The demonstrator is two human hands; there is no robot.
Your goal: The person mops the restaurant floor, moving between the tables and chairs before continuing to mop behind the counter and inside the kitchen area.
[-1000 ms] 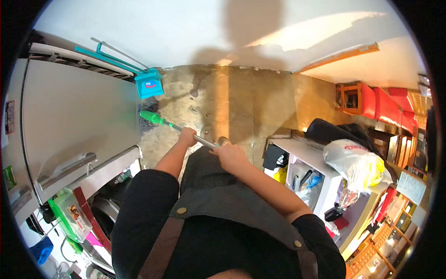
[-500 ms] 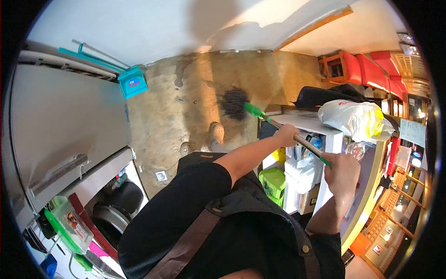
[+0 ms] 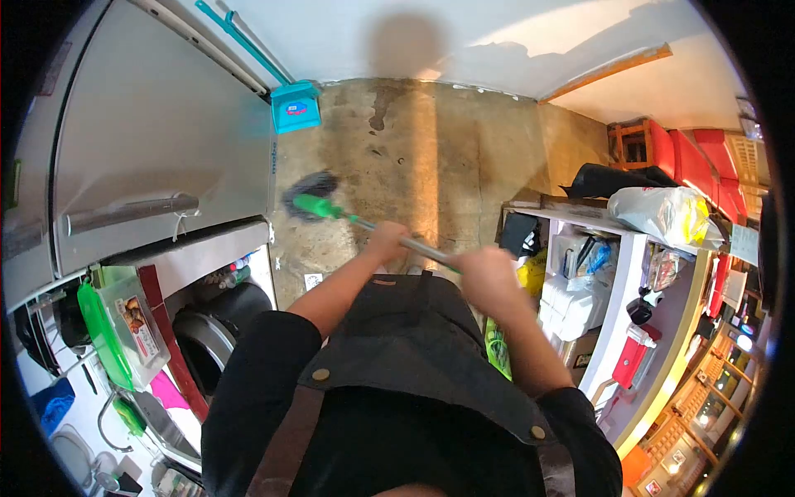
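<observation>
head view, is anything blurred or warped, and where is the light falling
In the head view the fisheye lens bows the refrigerator edges and leaves black corners; the right hand on the broom handle is motion-blurred, the left hand sharper; a sunlit strip crosses the floor, and a head shadow falls on the wall.

Broom (image 3: 319, 207): green neck, dark bristles, silver handle. Dustpan (image 3: 296, 106) far left: teal w/ red label. Floor (image 3: 464, 149): tan, dark stains (blotchy). Chairs (image 3: 691, 157) far right: red. Apron (image 3: 397, 348): blk, brown straps.
</observation>
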